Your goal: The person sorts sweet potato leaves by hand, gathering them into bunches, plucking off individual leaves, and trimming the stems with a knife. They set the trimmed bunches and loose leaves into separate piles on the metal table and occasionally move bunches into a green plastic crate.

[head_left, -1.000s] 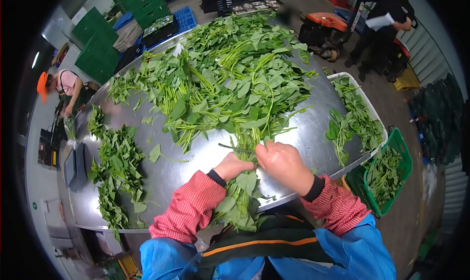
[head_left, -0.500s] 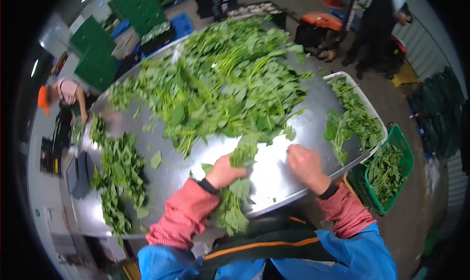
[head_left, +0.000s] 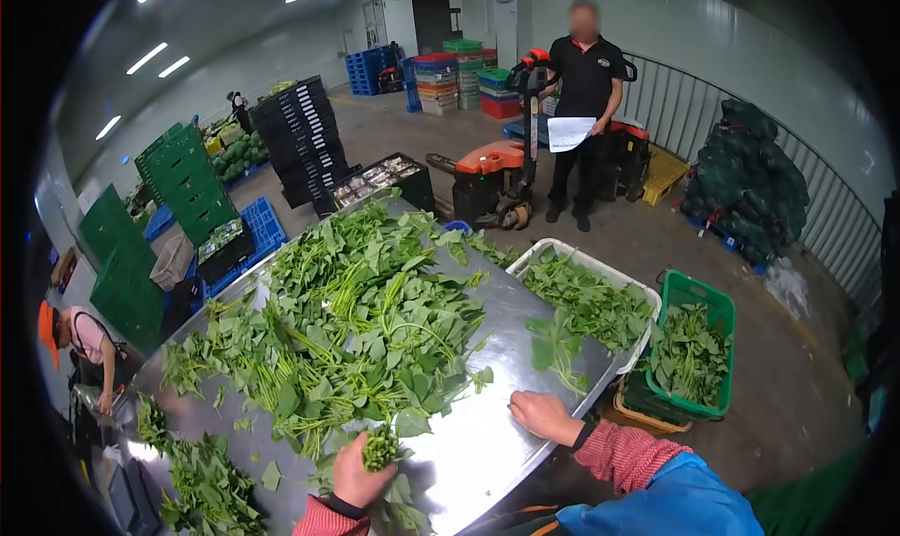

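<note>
A bunch of green leafy stems [head_left: 381, 448], cut ends up, is gripped in my left hand [head_left: 360, 475] at the near edge of the metal table [head_left: 483, 447]. Leaves of the bunch hang below that hand. My right hand [head_left: 544, 417] rests on or just over the table near its right edge, fingers curled; what they hold, if anything, is hidden. Just beyond both hands lies a large heap of leafy greens [head_left: 347, 330]. Another pile of greens [head_left: 211, 489] lies at the lower left.
Right of the table are a white tray [head_left: 647, 297] and a green crate [head_left: 727, 316], both with greens. A person [head_left: 586, 86] holding paper stands by a pallet jack [head_left: 487, 158]. Another person [head_left: 89, 334] in an orange cap is at the far left. Stacked crates [head_left: 305, 142] stand behind.
The view has tilted up and swung right, showing more of the room. My left hand has turned the bunch so its cut ends show. My right hand still stays apart from the bunch.
</note>
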Motion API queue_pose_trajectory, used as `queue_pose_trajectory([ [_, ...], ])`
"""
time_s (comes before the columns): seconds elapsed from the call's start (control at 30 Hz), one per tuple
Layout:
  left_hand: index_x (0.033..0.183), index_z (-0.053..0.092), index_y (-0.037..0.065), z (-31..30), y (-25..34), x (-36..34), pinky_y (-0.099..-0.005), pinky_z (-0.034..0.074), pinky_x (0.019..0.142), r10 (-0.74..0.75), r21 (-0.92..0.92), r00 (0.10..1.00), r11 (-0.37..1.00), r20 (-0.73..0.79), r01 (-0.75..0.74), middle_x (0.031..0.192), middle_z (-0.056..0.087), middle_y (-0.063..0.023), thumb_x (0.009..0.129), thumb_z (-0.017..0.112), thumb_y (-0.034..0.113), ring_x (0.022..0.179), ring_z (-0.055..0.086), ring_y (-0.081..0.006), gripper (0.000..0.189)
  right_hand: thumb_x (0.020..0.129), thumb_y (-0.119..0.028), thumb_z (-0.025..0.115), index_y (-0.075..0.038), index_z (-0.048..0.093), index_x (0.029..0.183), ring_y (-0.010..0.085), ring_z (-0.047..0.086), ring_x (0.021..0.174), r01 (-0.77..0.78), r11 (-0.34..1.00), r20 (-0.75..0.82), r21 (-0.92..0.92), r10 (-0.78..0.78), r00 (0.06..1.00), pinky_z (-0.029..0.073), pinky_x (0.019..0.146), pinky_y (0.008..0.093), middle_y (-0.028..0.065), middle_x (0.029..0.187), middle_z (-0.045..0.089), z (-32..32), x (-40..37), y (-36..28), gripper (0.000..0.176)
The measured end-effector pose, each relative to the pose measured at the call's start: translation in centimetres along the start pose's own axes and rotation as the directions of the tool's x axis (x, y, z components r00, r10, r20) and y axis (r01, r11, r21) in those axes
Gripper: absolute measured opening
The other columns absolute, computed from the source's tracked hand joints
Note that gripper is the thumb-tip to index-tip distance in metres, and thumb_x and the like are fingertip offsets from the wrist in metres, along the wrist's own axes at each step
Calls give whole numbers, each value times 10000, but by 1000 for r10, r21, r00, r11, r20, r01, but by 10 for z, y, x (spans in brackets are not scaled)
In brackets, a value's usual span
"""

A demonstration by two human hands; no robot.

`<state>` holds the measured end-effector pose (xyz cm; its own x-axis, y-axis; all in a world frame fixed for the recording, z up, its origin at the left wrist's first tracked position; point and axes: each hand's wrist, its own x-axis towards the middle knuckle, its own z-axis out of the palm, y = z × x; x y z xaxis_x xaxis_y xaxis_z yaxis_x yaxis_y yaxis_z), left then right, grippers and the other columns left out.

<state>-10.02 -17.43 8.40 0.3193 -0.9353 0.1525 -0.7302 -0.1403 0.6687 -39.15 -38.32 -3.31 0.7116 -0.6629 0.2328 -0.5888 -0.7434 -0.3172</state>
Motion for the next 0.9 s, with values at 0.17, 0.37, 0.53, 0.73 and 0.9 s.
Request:
queue_pose_trajectory([
  [0.17,1073,575,-7,-8,16,20,-461,432,865,432,188,873,899,-227,-396,976,620,-183,639,746,212,934,581,-379,515,847,-183,523,-55,532,784,331,580,661,-28,1000,-35,-12,28,999,469,583,448,149,737,579,-3,22,4,142],
  [0.37,1190,494,80,34,-14,-1,-525,297,1050,277,69,875,960,-397,-273,1311,483,-136,720,686,160,1227,443,-319,514,826,-143,566,-36,552,902,375,557,804,-72,996,-107,-47,67,992,455,696,460,179,815,549,-18,31,35,132],
  [0.53,1302,439,122,56,-47,-101,-521,275,1059,-6,418,981,905,196,-78,1346,421,-127,657,759,226,1263,381,-311,728,760,-239,689,-19,585,938,368,553,836,-19,988,54,-156,28,998,455,727,457,178,844,552,-11,19,34,302],
  [0.73,1257,466,47,56,-59,-136,-421,397,930,-266,-27,959,964,-100,265,1203,483,-156,675,750,161,1120,469,-316,657,805,-385,652,11,562,1108,368,594,868,-175,961,222,214,127,967,471,748,442,216,940,613,13,51,-52,507],
  [0.9,1386,259,-18,108,-70,-88,-347,424,955,-643,-731,717,621,-269,283,1209,494,-187,733,748,140,1127,488,-263,831,783,-498,654,10,470,1220,379,604,945,-266,949,360,169,192,913,483,804,417,251,1030,612,72,68,-111,695],
])
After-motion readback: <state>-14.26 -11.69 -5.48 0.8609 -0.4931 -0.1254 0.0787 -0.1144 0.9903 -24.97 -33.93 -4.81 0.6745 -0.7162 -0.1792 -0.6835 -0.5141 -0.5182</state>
